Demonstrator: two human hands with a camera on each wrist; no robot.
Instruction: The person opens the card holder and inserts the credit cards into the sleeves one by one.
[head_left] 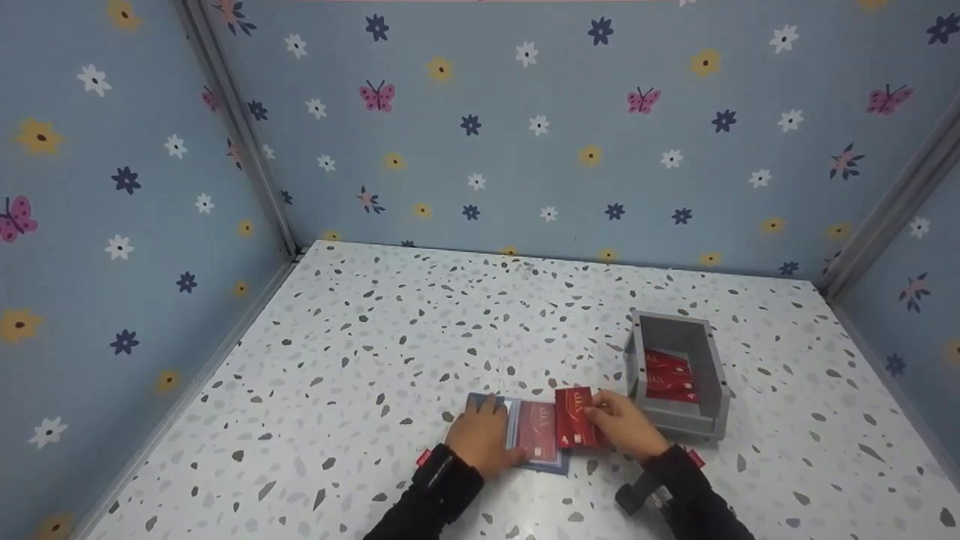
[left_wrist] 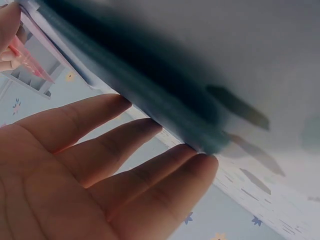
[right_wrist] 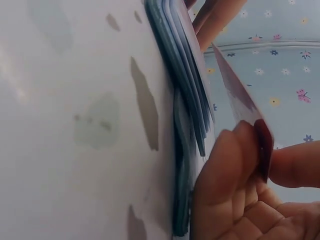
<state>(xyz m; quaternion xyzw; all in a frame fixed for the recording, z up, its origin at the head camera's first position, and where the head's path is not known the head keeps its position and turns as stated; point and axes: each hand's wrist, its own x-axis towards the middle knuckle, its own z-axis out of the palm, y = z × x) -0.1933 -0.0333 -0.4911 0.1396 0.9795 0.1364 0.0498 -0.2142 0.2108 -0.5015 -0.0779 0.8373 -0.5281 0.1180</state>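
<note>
A blue-grey card holder [head_left: 551, 469] lies spread on the table, its clear sleeves stacked in layers; a red card [head_left: 537, 427] shows pale through one sleeve. My left hand [head_left: 480, 439] rests on the holder's left side, fingers extended, thumb by the sleeved card. In the left wrist view the fingertips [left_wrist: 142, 122] touch the holder's edge. My right hand [head_left: 626, 426] pinches a second red card [head_left: 574, 416] between thumb and fingers, upright over the holder's right side. The right wrist view has this card [right_wrist: 242, 95] edge-on, tilted beside the layered sleeves [right_wrist: 187, 65].
A grey plastic bin [head_left: 716, 360] stands to the right of my right hand, with several red cards [head_left: 670, 376] inside. White speckled tabletop [head_left: 360, 360] extends around, bounded by blue flower-patterned walls [head_left: 495, 150] at the back and sides.
</note>
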